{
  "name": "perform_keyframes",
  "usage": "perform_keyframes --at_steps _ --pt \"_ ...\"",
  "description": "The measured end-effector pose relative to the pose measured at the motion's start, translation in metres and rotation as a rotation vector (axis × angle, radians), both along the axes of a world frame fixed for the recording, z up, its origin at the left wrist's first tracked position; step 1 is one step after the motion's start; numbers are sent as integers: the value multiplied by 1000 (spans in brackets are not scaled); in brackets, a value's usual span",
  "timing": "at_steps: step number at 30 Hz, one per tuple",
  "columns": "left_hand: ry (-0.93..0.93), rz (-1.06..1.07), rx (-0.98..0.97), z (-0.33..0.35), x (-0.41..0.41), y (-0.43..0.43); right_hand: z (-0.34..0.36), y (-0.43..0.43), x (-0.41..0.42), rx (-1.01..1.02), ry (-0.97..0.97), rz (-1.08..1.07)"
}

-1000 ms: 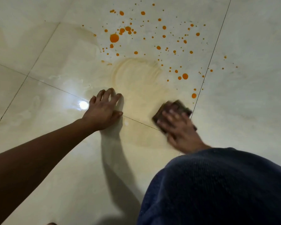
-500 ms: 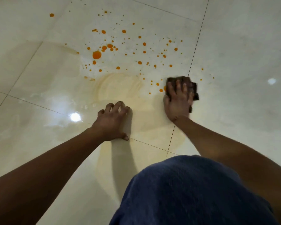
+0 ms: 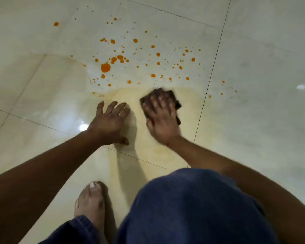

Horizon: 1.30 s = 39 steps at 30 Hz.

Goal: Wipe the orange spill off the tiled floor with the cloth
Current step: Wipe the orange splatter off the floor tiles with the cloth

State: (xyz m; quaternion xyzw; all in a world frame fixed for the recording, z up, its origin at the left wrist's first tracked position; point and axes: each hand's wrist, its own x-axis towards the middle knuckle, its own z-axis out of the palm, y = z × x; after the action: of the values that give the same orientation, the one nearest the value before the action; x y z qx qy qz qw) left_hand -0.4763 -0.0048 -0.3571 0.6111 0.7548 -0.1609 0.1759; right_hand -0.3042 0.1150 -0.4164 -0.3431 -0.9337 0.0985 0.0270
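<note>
Cloth (image 3: pixel 173 95) under right hand (image 3: pixel 163 120), spill (image 3: pixel 106 67) beyond

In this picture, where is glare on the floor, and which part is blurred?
Head view: two bright lamp reflections on the glossy cream tiled floor, one beside the left hand, one far right; the right hand and the dark brown cloth are motion-blurred; the orange droplets stay fairly sharp.

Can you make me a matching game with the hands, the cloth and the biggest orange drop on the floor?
Things:
1. left hand
2. right hand
3. dark brown cloth
4. biggest round orange drop

Where or how:
A. pinned under a palm on the smeared tile
B. not wiped yet, beyond the fingers
C. spread flat on bare floor, holding nothing
D. pressing down on the cloth

Pairs: 1-C, 2-D, 3-A, 4-B
</note>
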Motion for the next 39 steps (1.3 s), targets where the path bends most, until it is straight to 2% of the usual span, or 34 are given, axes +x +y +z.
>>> perform_keyframes --at_steps 2,3,5,6,8,9,11,13,14,16,17,19,20,22,24,26,30,33,36,39 --pt "20 -54 -8 0 -9 12 -2 -41 46 -43 -65 213" --pt "25 -97 6 0 -10 16 2 -47 81 -81 -56 220" --pt "24 -174 72 0 -9 28 1 -2 121 -56 3 88" --pt "25 -220 94 1 -7 39 2 32 120 -46 0 -64" --pt "60 -351 108 3 -1 68 3 84 81 -39 19 -370" --pt "94 -401 121 2 2 85 2 85 61 -11 30 -437" --pt "144 -466 124 6 6 127 -6 44 49 5 36 -311" --pt "144 -543 92 11 12 164 -2 -17 91 -110 -30 -83" --pt "136 -572 92 10 15 173 3 -29 121 -143 -54 -56" --pt "92 -635 119 8 28 195 4 14 156 -128 -39 -184" --pt "70 -661 117 6 37 203 6 49 158 -122 -30 -351" --pt "22 -661 106 -4 49 213 12 119 137 -96 -55 -587" --pt "-12 -650 107 -10 52 220 12 140 120 -92 -91 -576" --pt "-71 -622 106 -19 52 227 13 147 95 -113 -162 -330" --pt "-92 -609 97 -20 55 225 16 138 106 -147 -212 -62" --pt "-92 -613 76 -16 57 224 20 143 128 -187 -248 -24" --pt "-100 -626 66 -7 56 225 25 174 118 -233 -237 -374" --pt "-146 -638 87 -9 56 222 18 184 87 -181 -169 -598" --pt "-204 -633 115 -16 52 229 5 207 55 -44 -84 -660" --pt "-157 -588 115 -19 50 232 -6 200 37 -27 -24 -516"
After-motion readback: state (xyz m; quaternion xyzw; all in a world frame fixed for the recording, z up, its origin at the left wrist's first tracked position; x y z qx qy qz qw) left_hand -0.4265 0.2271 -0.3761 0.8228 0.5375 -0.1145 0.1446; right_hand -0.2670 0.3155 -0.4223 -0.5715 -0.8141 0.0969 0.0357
